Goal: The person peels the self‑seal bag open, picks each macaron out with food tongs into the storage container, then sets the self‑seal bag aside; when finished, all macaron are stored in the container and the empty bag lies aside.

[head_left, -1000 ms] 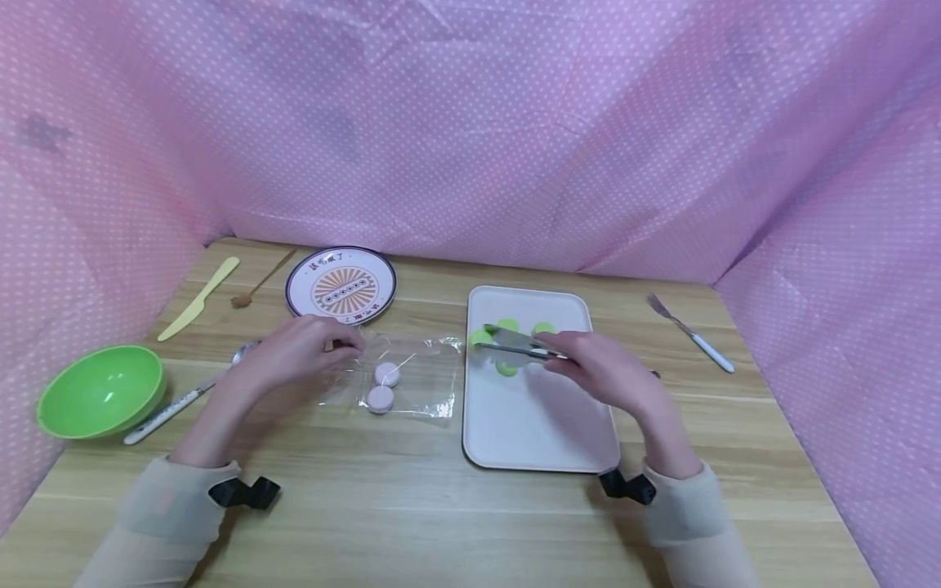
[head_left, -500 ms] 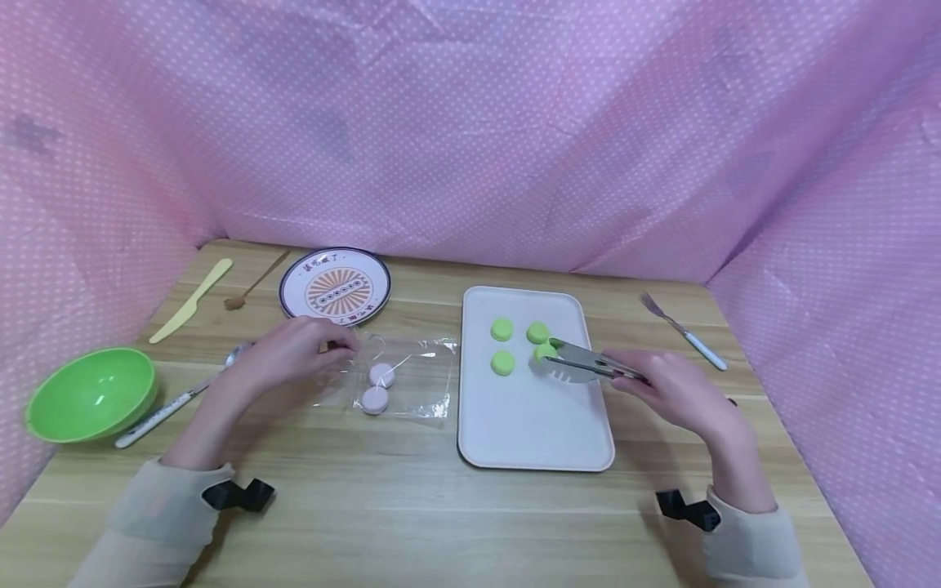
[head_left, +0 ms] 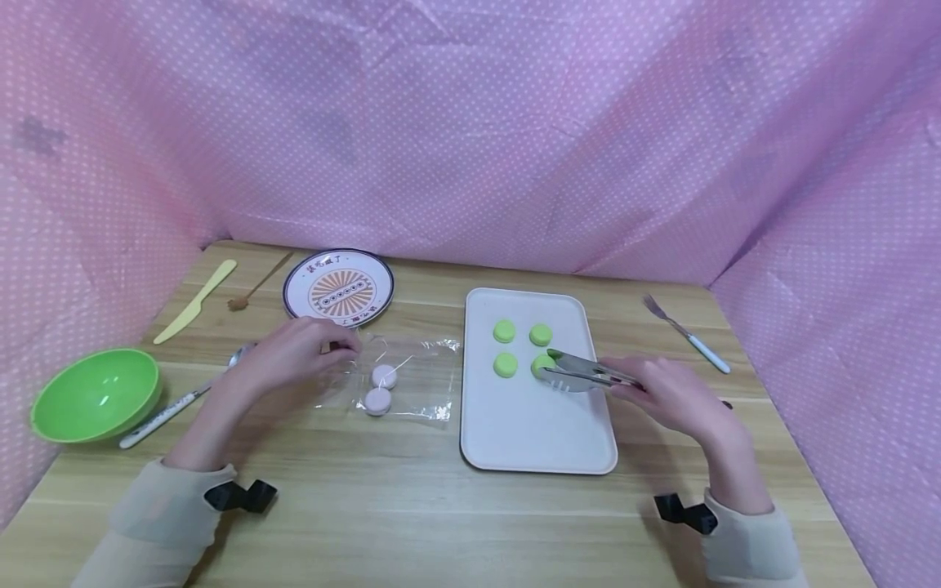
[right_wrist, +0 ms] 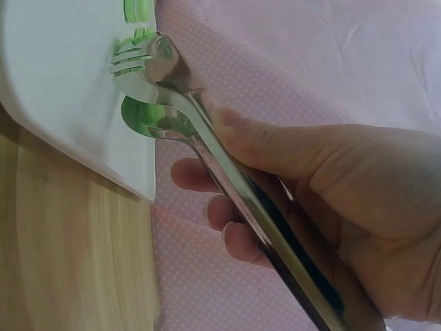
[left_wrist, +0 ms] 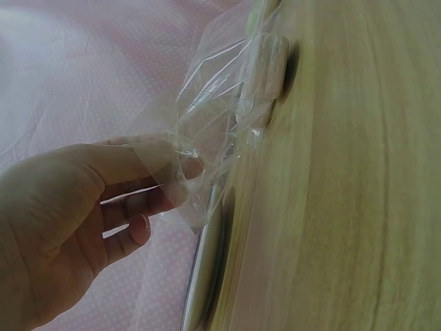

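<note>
My left hand (head_left: 312,351) pinches the mouth of a clear plastic bag (head_left: 422,376), which lies on the table. Two pale purple macarons (head_left: 378,401) are inside it. In the left wrist view, thumb and fingertips hold the bag's film (left_wrist: 207,103). My right hand (head_left: 665,396) grips metal tongs (head_left: 588,370), with their fork-shaped end and spoon-shaped end at a green macaron (head_left: 540,364) on the white tray (head_left: 532,433). Whether the tongs squeeze this macaron cannot be told. Other green macarons (head_left: 505,364) sit beside it on the tray.
A patterned plate (head_left: 338,286) stands behind my left hand. At left are a green bowl (head_left: 95,396), a spoon (head_left: 165,416), a yellow knife (head_left: 197,304) and a brown stick-like utensil (head_left: 257,283). A fork (head_left: 687,333) lies right of the tray. Pink cloth (head_left: 470,147) surrounds the table.
My right hand has moved the tongs rightward, with a green macaron between their ends, from the tray's left edge to its right side, then slightly lower. My left hand stays at the bag.
</note>
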`<act>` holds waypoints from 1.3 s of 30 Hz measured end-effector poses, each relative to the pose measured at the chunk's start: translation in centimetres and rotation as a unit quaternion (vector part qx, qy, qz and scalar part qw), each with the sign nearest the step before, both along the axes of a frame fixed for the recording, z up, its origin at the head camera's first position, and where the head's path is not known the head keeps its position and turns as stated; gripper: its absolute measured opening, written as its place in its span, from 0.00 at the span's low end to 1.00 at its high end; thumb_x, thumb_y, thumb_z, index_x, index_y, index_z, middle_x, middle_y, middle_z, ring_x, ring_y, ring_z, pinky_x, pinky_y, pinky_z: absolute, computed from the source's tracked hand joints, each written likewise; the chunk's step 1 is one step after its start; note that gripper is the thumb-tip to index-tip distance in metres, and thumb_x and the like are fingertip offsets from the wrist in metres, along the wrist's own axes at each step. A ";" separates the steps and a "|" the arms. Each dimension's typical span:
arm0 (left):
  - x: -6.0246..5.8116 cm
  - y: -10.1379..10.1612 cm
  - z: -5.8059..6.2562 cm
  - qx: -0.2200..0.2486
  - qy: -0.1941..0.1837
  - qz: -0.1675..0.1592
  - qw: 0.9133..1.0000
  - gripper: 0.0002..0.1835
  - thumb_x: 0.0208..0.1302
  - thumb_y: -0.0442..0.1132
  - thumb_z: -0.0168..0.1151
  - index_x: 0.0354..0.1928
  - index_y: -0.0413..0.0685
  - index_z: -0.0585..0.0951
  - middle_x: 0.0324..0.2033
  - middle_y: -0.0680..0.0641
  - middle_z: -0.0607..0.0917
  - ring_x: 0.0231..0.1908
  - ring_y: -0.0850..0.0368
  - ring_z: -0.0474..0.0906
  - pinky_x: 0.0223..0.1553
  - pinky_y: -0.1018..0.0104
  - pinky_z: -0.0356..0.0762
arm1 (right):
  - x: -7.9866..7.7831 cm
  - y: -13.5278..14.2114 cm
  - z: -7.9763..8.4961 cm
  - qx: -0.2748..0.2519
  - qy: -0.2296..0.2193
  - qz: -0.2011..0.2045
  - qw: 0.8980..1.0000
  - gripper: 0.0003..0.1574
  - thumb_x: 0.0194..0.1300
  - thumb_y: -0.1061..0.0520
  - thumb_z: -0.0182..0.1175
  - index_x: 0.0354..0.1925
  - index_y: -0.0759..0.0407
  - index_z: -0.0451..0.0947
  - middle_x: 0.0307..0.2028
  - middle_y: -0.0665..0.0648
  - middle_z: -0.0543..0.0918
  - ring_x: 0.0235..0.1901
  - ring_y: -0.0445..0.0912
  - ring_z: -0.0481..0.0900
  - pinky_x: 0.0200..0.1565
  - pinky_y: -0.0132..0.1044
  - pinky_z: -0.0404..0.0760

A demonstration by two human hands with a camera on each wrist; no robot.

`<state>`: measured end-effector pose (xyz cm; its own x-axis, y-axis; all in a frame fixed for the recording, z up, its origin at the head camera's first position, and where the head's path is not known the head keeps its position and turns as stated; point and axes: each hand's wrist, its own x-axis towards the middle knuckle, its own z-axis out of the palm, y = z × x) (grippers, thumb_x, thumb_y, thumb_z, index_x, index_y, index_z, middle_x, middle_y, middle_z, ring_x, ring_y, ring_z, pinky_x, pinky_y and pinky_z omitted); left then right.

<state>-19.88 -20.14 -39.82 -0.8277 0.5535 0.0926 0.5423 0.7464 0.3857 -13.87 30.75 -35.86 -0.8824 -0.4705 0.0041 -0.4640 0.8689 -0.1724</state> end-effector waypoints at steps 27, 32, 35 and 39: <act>-0.1 0.2 0.1 -0.003 -0.011 0.002 1.000 0.06 0.60 0.42 0.65 0.39 0.60 0.85 0.36 0.59 0.87 0.39 0.64 0.81 0.45 0.59 0.80 | -0.1 0.0 -0.2 -0.004 -0.021 -0.010 1.000 0.26 0.60 0.53 0.64 0.57 0.50 0.76 0.39 0.47 0.86 0.29 0.34 0.76 0.34 0.37 0.79; -0.1 0.2 0.1 -0.001 -0.010 0.002 1.000 0.06 0.60 0.41 0.65 0.39 0.59 0.85 0.36 0.59 0.87 0.39 0.64 0.82 0.44 0.60 0.80 | -0.1 0.0 -0.2 -0.002 -0.026 -0.014 1.000 0.26 0.60 0.52 0.64 0.57 0.50 0.76 0.39 0.46 0.86 0.28 0.33 0.76 0.33 0.36 0.79; -0.1 0.2 0.1 0.000 -0.008 0.003 1.000 0.06 0.60 0.42 0.65 0.38 0.59 0.85 0.35 0.60 0.87 0.37 0.65 0.81 0.43 0.61 0.80 | -0.1 0.0 -0.1 -0.003 -0.036 -0.018 0.999 0.27 0.60 0.52 0.64 0.58 0.50 0.75 0.37 0.46 0.85 0.26 0.33 0.75 0.31 0.32 0.76; -0.1 0.1 0.2 -0.002 -0.007 0.002 1.000 0.06 0.60 0.42 0.65 0.38 0.59 0.85 0.35 0.60 0.87 0.37 0.65 0.82 0.43 0.61 0.80 | -0.2 -0.1 0.3 -0.015 -0.043 -0.018 0.999 0.26 0.61 0.51 0.63 0.59 0.49 0.74 0.32 0.43 0.82 0.23 0.32 0.71 0.27 0.28 0.71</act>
<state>-19.95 -20.07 -39.60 -0.8316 0.5497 0.0789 0.5331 0.7502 0.3911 -14.04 30.65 -35.55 -0.8967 -0.4387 -0.0591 -0.4145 0.8789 -0.2359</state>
